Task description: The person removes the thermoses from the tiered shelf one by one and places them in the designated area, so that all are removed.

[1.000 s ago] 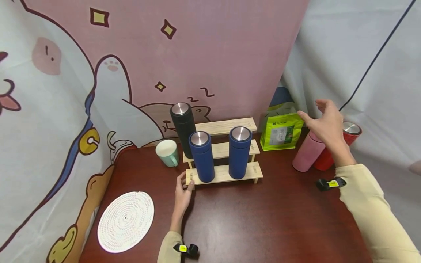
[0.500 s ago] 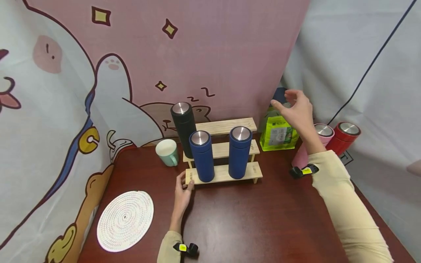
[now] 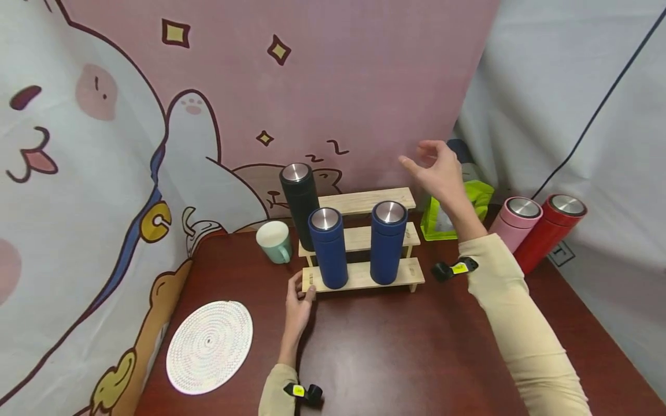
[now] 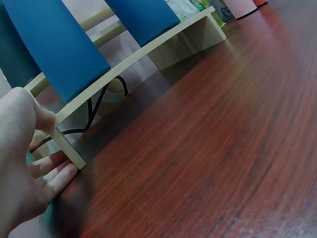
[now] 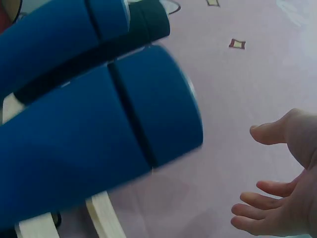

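Note:
My left hand holds the left end of the wooden tiered rack. In the left wrist view its thumb lies at the board's edge and its fingers reach around the end leg. On the lowest tier stand two blue thermos flasks with steel lids, a left one and a right one. Behind them, on the middle tier, rises a black thermos flask. My right hand hangs in the air right of the rack, thumb and fingers spread around nothing, near the right blue flask's top.
Pink and red thermos flasks stand at the right by the curtain. A green pouch sits behind my right forearm. Left of the rack are a mint mug and a round woven mat. A patterned cloth hangs behind.
My right hand has swung left, from over the pink and red flasks, past the green pouch, toward the rack. My left hand keeps its hold. The head view has shifted slightly.

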The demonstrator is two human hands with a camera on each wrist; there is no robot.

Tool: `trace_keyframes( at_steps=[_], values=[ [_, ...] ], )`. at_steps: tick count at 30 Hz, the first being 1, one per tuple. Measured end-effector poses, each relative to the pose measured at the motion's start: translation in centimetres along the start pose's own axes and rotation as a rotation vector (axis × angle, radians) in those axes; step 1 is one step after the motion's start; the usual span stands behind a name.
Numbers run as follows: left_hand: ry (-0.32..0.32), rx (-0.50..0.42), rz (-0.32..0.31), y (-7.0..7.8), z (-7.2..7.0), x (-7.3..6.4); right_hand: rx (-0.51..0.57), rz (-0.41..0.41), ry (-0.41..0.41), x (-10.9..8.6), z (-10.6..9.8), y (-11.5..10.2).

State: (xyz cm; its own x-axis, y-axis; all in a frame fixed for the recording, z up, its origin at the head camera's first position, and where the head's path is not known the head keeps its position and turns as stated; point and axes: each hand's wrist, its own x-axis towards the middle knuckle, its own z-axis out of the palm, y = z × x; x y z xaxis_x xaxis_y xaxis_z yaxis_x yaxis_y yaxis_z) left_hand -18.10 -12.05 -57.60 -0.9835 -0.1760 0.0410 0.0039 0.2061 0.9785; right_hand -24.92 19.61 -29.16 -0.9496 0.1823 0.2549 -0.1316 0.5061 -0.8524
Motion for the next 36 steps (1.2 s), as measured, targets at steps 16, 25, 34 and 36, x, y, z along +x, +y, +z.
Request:
trace_keyframes(
  at_steps=[16, 25, 34, 36],
  values=[
    [-0.052, -0.021, 0.004, 4.3, -0.9, -1.7, 0.034, -0.087, -0.159, -0.1, 5.2, -3.8],
    [-0.067, -0.036, 0.000, 3.9, -0.7, -1.6, 0.077, -0.048, -0.233, -0.8, 7.9, -5.6],
    [-0.027, -0.023, -0.006, 0.2, 0.0, -0.2, 0.083, -0.071, -0.298, -1.2, 10.5, -6.9],
    [-0.021, -0.020, -0.003, 0.0, 0.1, -0.1, 0.064, -0.073, -0.318, -1.4, 11.2, -7.1]
  ],
)
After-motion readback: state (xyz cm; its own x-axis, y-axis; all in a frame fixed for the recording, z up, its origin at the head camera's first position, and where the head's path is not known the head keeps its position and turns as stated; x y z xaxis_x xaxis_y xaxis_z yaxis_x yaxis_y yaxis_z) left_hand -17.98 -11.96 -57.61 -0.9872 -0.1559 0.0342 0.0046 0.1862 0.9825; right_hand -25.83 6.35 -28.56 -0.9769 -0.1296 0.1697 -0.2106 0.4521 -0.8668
